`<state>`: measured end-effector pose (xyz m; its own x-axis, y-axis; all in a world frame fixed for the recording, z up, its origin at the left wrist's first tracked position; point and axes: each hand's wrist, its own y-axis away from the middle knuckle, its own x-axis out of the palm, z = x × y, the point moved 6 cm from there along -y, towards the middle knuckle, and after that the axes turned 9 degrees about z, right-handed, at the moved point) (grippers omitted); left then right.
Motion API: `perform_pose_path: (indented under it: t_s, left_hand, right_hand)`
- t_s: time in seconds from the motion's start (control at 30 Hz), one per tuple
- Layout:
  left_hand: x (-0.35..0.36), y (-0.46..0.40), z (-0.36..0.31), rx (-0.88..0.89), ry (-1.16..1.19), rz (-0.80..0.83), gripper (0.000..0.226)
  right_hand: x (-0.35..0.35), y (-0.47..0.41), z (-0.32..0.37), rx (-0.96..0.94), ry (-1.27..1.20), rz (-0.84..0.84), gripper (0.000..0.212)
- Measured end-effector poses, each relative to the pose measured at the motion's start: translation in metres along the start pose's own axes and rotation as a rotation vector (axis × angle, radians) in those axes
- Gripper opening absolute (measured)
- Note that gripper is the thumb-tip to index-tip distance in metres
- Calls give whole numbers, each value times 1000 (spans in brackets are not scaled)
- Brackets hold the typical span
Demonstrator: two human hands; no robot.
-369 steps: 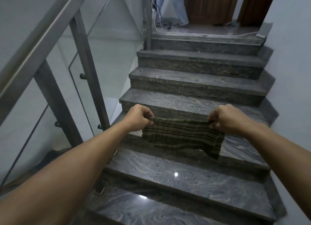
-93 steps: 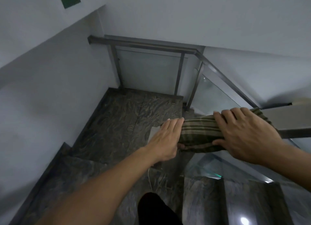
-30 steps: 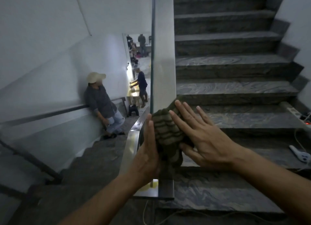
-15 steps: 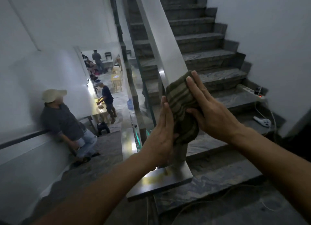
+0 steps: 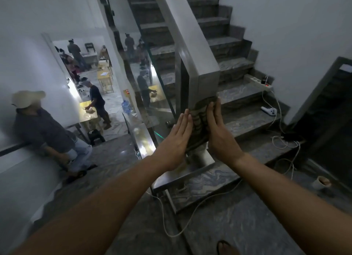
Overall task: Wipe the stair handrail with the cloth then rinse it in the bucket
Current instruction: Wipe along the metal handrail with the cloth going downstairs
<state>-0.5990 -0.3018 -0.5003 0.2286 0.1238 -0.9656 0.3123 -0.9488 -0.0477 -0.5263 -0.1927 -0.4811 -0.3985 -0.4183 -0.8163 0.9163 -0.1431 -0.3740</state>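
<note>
A dark green striped cloth (image 5: 199,125) is wrapped around the vertical steel end post (image 5: 204,85) of the stair handrail (image 5: 182,31), which slopes up and away along the stairs. My left hand (image 5: 175,140) presses flat on the cloth's left side with fingers straight. On the cloth's right side lies my right hand (image 5: 221,134), also flat, so the cloth is squeezed between both palms around the post. No bucket is in view.
Stone stairs (image 5: 234,64) rise ahead beside a glass panel (image 5: 152,73). White cables (image 5: 282,140) and a power strip (image 5: 259,82) lie on the lower steps. A cup (image 5: 322,182) stands on the floor at right. A person in a cap (image 5: 43,129) leans on the left wall.
Both hands and the cloth have slid down from the handrail's sloped end onto the vertical post. The view has swung so the landing floor at right shows.
</note>
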Motion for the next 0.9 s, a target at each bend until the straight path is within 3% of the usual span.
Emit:
perform_pose_path:
  t_s: [0.23, 0.47, 0.7, 0.9]
  left_hand:
    - [39, 12, 4, -125, -111, 314, 95]
    - [82, 27, 1, -231, -56, 587, 83]
    - [99, 56, 16, -266, -102, 419, 84]
    - [91, 72, 39, -273, -151, 372, 73]
  right_hand:
    - [50, 29, -14, 215, 0, 143, 87]
    - [94, 65, -37, 427, 197, 562, 75]
    - [102, 66, -32, 512, 180, 510, 72]
    - [110, 66, -16, 475, 266, 541, 79]
